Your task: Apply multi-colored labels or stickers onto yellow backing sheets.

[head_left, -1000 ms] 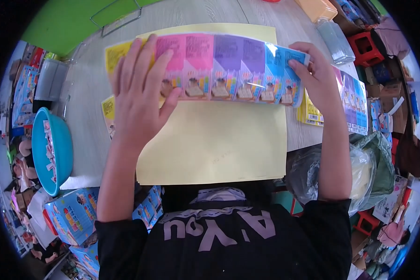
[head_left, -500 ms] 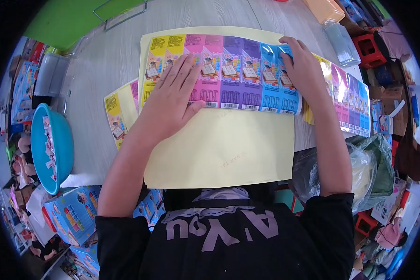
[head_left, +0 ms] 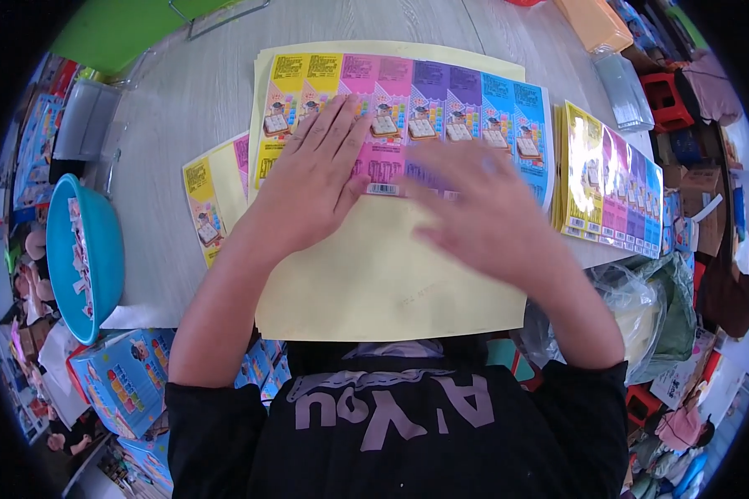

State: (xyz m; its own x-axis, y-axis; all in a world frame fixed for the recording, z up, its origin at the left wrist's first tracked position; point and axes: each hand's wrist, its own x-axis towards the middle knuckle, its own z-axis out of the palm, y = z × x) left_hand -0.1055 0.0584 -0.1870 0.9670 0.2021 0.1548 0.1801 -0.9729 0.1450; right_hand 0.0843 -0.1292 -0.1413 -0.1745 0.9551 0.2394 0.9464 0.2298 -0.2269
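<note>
A glossy printed label sheet, striped yellow, pink, purple and blue, lies across the upper part of a pale yellow paper sheet. My left hand rests flat on the yellow and pink columns, fingers stretched out, thumb near the label sheet's lower edge. Over the lower purple and blue part is my right hand. It is blurred by motion, with its fingers apart and nothing seen in them. It hides part of the sheet, and whether it touches it I cannot tell.
On the right lies a stack of similar label sheets; another sheet pokes out at left. A turquoise basin with small pieces stands at the left edge. Plastic bags are at lower right, blue printed boxes at lower left.
My right hand has left the label sheet's right end and moved left and toward me. The sheet's blue end is now uncovered. My left hand stays in nearly the same place.
</note>
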